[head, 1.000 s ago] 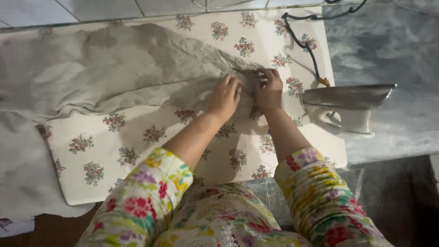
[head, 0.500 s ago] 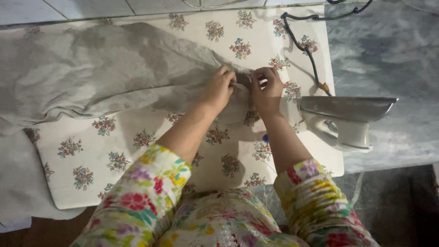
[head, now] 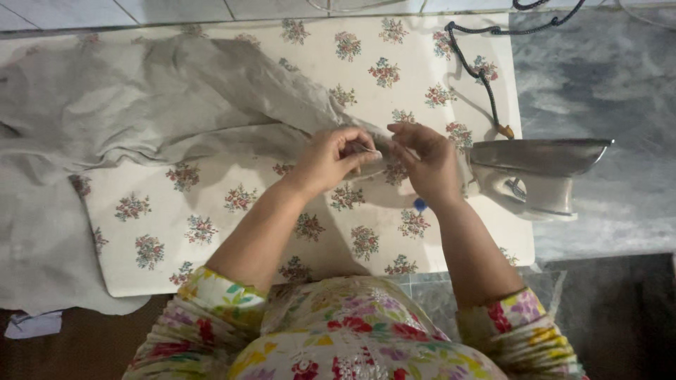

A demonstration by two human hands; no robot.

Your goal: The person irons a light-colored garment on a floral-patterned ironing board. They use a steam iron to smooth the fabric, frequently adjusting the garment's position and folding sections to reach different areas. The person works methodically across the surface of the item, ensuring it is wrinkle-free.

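Left hand (head: 331, 158) pinched on the narrow end of the grey garment (head: 162, 105), fingertips pressed together over a small fold of cloth. Right hand (head: 426, 165) just beside it, fingers curled and pinching the same edge from the other side. Garment spread across the floral ironing pad (head: 232, 232), its bulk trailing off to the left. Iron (head: 539, 172) standing on its heel at the pad's right edge, cord (head: 472, 70) looping behind. For a clean result: keep the edge taut between both pinches, align the seam, smooth flat, keep cloth clear of the iron.
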